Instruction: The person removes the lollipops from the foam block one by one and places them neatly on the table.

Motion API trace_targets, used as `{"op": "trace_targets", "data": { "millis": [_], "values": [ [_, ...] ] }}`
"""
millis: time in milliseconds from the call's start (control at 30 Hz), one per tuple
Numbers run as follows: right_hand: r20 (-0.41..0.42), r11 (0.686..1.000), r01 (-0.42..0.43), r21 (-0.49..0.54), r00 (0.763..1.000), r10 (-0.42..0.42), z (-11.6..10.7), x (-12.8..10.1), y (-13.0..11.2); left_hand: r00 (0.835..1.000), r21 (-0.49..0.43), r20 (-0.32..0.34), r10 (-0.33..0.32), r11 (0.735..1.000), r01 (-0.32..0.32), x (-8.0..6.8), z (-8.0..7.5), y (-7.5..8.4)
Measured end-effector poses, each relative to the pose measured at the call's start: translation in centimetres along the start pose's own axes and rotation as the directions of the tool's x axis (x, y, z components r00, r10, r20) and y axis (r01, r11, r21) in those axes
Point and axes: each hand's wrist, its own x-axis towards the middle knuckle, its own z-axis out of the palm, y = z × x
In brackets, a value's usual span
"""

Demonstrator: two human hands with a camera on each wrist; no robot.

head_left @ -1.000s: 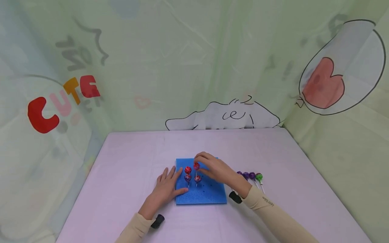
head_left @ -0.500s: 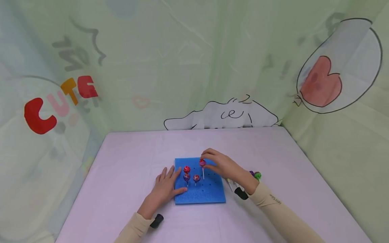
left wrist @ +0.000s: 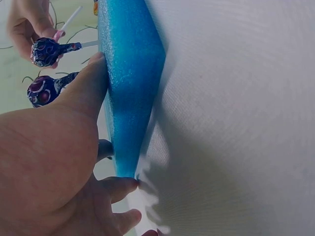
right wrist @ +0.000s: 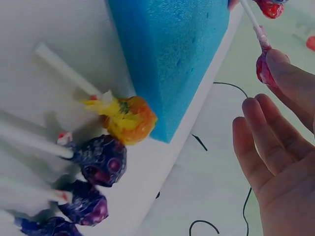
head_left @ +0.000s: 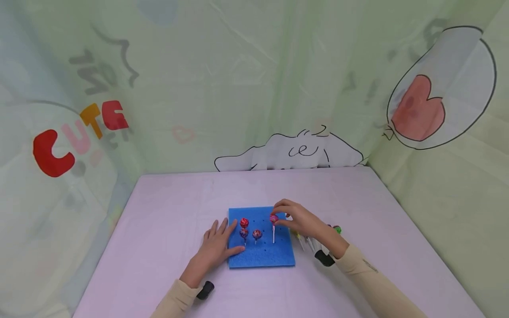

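Note:
A blue foam block [head_left: 274, 256] with small holes lies on the pink table. Three lollipops stand in its left part: a red one [head_left: 244, 222], a purple one [head_left: 244, 232] and a red-purple one [head_left: 256, 233]. My left hand [head_left: 222, 242] lies flat on the block's left edge, its thumb [left wrist: 86, 86] pressing the foam side [left wrist: 130, 73]. My right hand [head_left: 279, 217] pinches the head of a red lollipop [head_left: 273, 218] [right wrist: 263, 69], held upright with its white stick reaching down to the block's right part.
Loose lollipops lie on the table right of the block: an orange one [right wrist: 129, 119] against the foam, purple ones [right wrist: 101, 160] and a green one [head_left: 337, 229]. Printed curtain walls close in the table's back and sides.
My right hand has carried the red lollipop from beside the standing ones rightward and lowered it over the block's right part. The left hand has stayed put.

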Motion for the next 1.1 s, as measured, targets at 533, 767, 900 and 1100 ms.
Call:
{"op": "trace_targets", "data": {
  "millis": [533,767,900,1100],
  "values": [
    [0.060,0.996,-0.037,0.081,0.998,0.032,-1.7,-2.6,2.0,1.000,-0.003,-0.015,0.001,1.000,-0.001,-0.1,0.3,0.0],
    [0.070,0.995,-0.034,0.094,0.997,0.027,-2.3,-4.0,3.1,1.000,-0.017,-0.010,0.015,1.000,-0.015,-0.3,0.4,0.1],
    [0.067,0.995,-0.041,0.090,0.997,0.035,-2.8,-4.5,3.4,1.000,-0.005,-0.012,0.001,1.000,-0.001,-0.2,0.3,0.0],
    [0.065,0.995,-0.069,0.076,0.996,0.064,-3.3,-5.1,4.0,1.000,-0.010,-0.008,0.002,1.000,-0.002,-0.1,0.3,-0.2]
  ]
}}
